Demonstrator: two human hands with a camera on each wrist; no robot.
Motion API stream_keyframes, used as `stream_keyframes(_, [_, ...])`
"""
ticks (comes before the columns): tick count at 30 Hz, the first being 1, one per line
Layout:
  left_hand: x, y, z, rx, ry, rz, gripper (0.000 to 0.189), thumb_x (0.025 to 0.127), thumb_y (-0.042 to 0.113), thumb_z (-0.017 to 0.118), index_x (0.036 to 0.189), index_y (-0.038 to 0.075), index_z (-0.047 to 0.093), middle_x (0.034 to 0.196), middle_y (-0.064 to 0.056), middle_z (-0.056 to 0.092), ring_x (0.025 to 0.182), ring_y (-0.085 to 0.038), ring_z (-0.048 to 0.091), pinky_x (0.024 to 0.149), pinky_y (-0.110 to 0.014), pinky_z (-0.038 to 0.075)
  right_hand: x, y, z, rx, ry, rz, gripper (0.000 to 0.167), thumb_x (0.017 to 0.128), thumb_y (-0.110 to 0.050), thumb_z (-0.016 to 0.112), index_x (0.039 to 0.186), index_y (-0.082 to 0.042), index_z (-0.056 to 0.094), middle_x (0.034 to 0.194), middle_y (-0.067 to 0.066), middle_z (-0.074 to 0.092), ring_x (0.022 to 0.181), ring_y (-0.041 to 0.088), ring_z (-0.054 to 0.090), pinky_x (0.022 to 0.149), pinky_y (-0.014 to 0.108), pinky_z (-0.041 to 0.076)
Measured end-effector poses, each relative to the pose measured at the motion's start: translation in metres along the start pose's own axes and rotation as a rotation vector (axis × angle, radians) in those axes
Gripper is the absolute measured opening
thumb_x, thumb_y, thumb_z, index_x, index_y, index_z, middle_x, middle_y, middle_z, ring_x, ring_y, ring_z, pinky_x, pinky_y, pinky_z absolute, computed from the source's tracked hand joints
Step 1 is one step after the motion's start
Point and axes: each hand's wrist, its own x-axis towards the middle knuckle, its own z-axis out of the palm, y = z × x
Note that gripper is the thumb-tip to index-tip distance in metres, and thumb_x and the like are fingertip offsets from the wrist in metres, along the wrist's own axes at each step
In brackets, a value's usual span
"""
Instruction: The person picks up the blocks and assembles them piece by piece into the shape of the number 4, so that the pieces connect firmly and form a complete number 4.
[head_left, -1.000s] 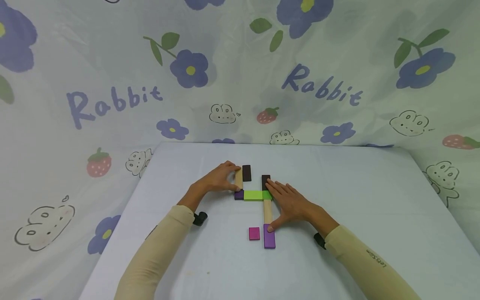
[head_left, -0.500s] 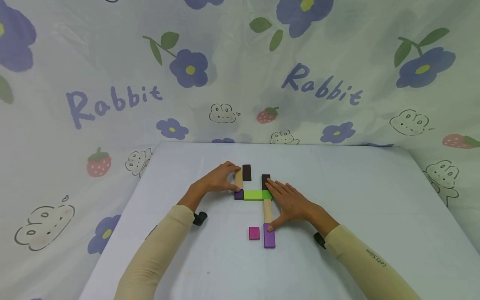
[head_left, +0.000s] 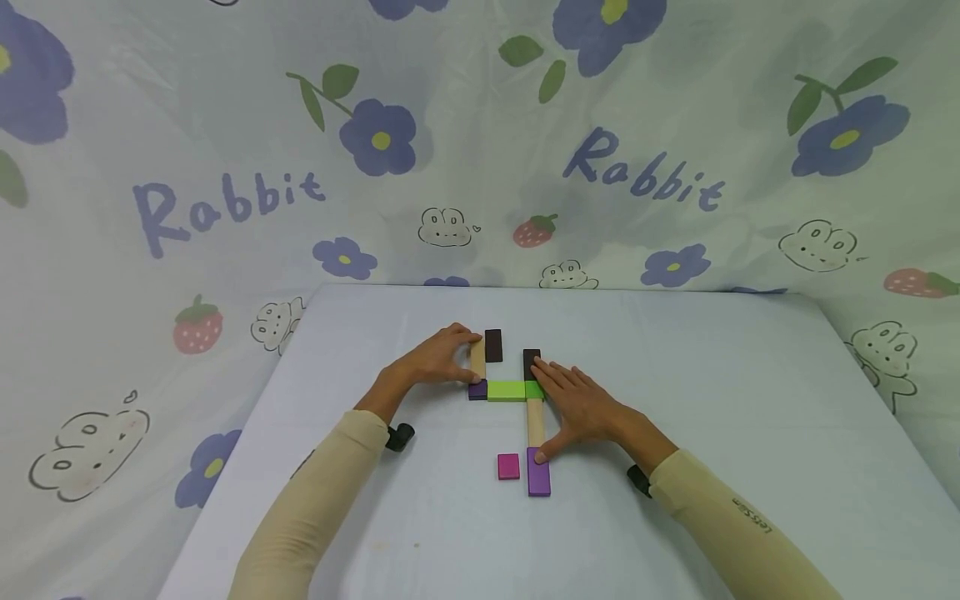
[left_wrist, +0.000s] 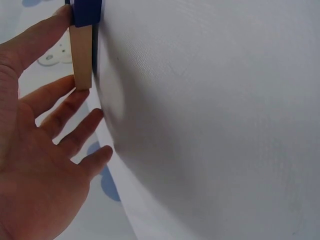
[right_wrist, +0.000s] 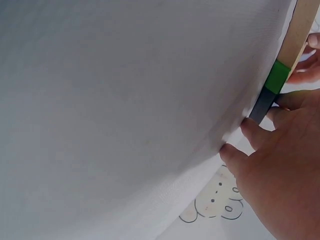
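In the head view my left hand (head_left: 441, 357) pinches a pale wooden block (head_left: 477, 360) lengthwise, fingertips at its far end and thumb by the dark purple block (head_left: 477, 390) at its near end. The left wrist view shows index and middle fingertips touching the end of the wooden block (left_wrist: 81, 57). My right hand (head_left: 583, 407) lies spread along another row, its fingers nearly straight. They touch a black block (head_left: 532, 363) and the green block (head_left: 533, 389); the thumb rests on a purple block (head_left: 538, 475). Between those two lies a second wooden block (head_left: 535, 422). A lime block (head_left: 506, 391) bridges both rows.
A loose dark brown block (head_left: 493, 346) lies right beside the left wooden block. The pink square block (head_left: 508, 467) sits apart, left of the purple one. White cloth covers the table (head_left: 712, 375); a printed curtain (head_left: 480, 125) hangs behind its far edge.
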Motion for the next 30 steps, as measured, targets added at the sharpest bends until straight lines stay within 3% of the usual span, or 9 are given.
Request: stream_keyframes(30, [-0.0002, 0.0009, -0.0011, 0.002, -0.016, 0.0, 0.08, 0.085, 0.039, 0.081, 0.15, 0.005, 0.048, 0.149, -0.018, 0.046, 0.14, -0.035, 0.04, 0.116, -0.051, 0.031, -0.0019, -0.0021, -0.0022, 0.017, -0.007, 0.015, 0.143, 0.058, -0.082, 0.077, 0.163, -0.008, 0.013, 0.17, 0.009, 0.01, 0.154, 0.034, 0.012, 0.122, 0.056, 0.01])
